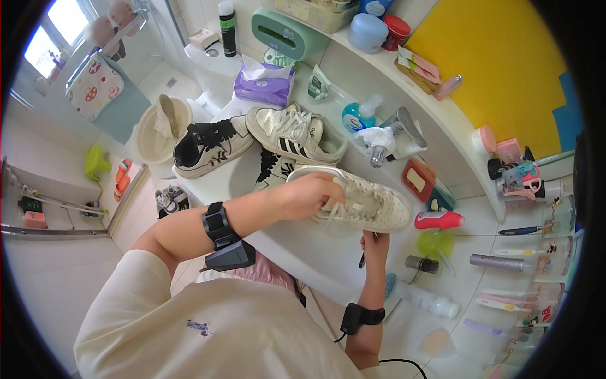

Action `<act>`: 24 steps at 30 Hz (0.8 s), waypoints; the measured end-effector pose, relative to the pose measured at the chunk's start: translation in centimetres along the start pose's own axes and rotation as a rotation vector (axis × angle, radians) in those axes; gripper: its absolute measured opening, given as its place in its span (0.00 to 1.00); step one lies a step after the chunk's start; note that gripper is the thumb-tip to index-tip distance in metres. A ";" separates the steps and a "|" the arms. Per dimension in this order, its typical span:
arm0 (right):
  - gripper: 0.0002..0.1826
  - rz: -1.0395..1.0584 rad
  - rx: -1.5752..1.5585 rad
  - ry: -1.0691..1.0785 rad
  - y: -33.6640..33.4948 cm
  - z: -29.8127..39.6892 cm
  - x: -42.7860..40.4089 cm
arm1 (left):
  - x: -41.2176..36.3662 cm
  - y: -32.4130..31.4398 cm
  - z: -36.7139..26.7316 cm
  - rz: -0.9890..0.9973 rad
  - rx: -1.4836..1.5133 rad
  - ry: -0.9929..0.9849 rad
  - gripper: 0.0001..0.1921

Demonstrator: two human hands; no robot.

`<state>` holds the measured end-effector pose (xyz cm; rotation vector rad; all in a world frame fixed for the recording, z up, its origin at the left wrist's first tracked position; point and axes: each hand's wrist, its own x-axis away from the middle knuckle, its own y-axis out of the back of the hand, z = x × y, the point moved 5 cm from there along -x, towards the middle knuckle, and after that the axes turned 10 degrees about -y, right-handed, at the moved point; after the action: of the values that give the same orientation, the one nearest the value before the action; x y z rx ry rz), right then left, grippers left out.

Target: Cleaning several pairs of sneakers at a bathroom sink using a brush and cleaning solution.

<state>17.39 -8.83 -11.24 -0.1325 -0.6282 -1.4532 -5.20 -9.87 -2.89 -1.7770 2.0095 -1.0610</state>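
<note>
My left hand (315, 195) grips a white lace-up sneaker (374, 203) at the collar and tongue, holding it above the washbasin counter. Under its toe is my right hand (376, 244), its fingers partly hidden by the shoe; a thin dark object (362, 260) sticks out beside them. Behind the held shoe, a white sneaker with black stripes (296, 135) rests at the basin's edge. To its left stands a black-and-white sneaker (213, 144) with black laces, and a similar shoe (272, 173) is partly hidden in the basin.
A chrome faucet (407, 128), blue soap bottle (358, 117) and purple tissue pack (264, 85) stand behind the basin. A red soap dish (418, 180) and red bottle (438, 220) are at the right. Left of the counter, a beige bucket (142, 137) holds a light shoe (165, 118).
</note>
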 end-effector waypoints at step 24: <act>0.26 -0.145 -0.368 0.070 1.5 0.1 2.9 | 0.3 0.2 1.3 0.024 0.270 0.080 0.18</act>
<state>18.72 -11.18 -9.38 -0.3267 -0.3130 -1.6973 -4.56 -10.58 -3.89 -1.5912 1.8230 -1.3431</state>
